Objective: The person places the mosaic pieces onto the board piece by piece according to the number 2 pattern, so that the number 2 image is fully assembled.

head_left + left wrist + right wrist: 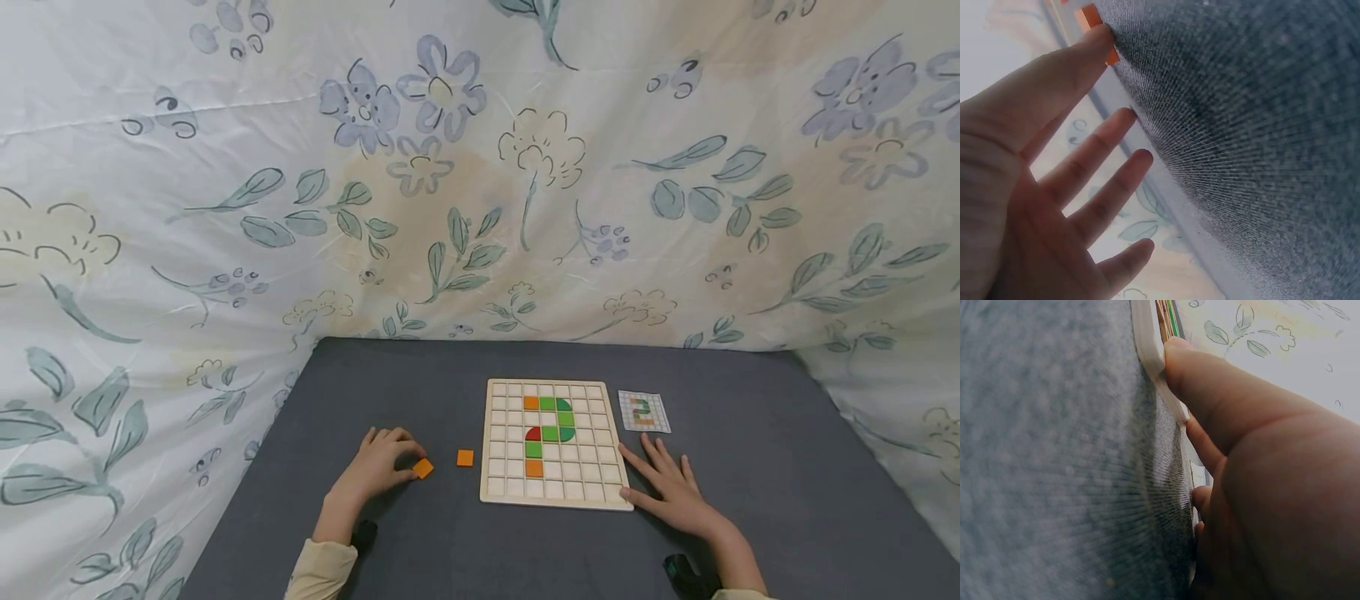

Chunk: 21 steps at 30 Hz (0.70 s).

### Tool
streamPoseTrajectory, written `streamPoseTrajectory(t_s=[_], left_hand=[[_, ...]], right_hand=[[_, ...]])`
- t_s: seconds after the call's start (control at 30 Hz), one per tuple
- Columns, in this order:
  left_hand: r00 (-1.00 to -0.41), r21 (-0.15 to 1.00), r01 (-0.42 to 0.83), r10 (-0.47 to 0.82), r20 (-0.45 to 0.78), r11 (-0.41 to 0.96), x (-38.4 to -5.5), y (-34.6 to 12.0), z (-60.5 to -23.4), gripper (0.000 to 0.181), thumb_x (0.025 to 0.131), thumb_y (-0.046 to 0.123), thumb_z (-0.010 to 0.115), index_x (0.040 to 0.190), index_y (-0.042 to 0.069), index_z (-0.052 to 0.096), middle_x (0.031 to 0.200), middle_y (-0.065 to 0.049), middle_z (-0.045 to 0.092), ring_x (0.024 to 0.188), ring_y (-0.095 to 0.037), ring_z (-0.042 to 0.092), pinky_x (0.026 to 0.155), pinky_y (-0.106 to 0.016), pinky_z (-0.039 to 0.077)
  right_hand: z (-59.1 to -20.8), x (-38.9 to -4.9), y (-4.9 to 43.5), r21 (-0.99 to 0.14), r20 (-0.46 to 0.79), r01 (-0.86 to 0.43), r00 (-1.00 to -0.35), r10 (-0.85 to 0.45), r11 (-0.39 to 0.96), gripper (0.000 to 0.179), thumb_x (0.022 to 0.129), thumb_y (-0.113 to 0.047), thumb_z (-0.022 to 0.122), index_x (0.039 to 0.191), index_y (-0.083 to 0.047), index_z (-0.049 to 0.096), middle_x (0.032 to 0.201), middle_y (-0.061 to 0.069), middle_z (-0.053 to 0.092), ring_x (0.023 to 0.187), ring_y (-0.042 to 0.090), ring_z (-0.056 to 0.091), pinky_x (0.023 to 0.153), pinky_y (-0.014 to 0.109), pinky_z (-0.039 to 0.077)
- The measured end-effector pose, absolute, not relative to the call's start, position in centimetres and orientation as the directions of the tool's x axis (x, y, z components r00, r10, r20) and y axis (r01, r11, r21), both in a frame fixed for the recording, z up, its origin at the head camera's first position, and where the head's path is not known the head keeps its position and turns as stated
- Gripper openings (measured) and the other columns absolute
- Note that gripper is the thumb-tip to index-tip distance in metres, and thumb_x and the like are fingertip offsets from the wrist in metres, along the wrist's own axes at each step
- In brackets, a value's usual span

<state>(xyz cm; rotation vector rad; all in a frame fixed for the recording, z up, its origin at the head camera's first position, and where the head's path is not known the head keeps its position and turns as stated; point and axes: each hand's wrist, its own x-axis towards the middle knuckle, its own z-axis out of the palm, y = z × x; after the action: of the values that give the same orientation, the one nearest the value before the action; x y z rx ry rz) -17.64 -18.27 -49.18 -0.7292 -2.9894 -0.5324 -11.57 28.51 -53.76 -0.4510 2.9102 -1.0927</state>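
Note:
My left hand pinches an orange square tile between thumb and forefinger, low over the dark cloth. In the left wrist view the thumb covers part of this tile, and the other fingers are spread. A second orange tile lies between that hand and the wooden grid board. On the board, orange, green and red pieces form a figure like a 2, with an orange square at its lower end. My right hand has its fingers spread, with the thumb on the board's near right corner and the forefinger at its right edge.
A small pattern card showing a coloured 2 lies right of the board, just beyond the right fingertips. The dark grey tabletop is bordered by a flowered curtain at the back and sides.

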Motion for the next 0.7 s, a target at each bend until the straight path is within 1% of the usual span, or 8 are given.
streamPoseTrajectory(t_s=[0.13,0.47,0.7], left_hand=[[-0.882,0.317,0.466,0.462,0.092,0.826,-17.77,-18.21,-49.09,0.023,0.071,0.022,0.079,0.092,0.024,0.069,0.101,0.001,0.057,0.105,-0.028,0.052,0.106,-0.066,0.019],[-0.874,0.291,0.482,0.476,0.094,0.827,-17.95,-18.04,-49.19,0.02,0.071,0.029,0.08,0.087,0.024,0.068,0.1,0.003,0.057,0.104,-0.026,0.052,0.107,-0.063,0.02],[-0.853,0.279,0.521,0.507,0.126,0.807,-18.17,-17.8,-49.07,0.02,0.072,0.032,0.078,0.087,0.025,0.068,0.098,0.004,0.058,0.102,-0.024,0.054,0.107,-0.062,0.023]], right_hand=[[-53.57,-11.47,28.47,-0.642,0.099,-0.267,-0.958,-0.267,0.719,0.064,0.087,-0.035,0.062,0.144,-0.015,0.037,0.149,0.031,0.013,0.134,0.055,0.003,0.098,0.073,-0.01],[-53.57,-11.39,28.51,-0.634,0.103,-0.273,-0.957,-0.271,0.724,0.064,0.088,-0.035,0.061,0.144,-0.017,0.036,0.148,0.031,0.014,0.134,0.054,0.003,0.098,0.074,-0.009],[-53.51,-11.48,28.48,-0.628,0.087,-0.258,-0.961,-0.264,0.734,0.065,0.088,-0.035,0.061,0.144,-0.015,0.036,0.149,0.03,0.013,0.134,0.055,0.004,0.098,0.074,-0.008]])
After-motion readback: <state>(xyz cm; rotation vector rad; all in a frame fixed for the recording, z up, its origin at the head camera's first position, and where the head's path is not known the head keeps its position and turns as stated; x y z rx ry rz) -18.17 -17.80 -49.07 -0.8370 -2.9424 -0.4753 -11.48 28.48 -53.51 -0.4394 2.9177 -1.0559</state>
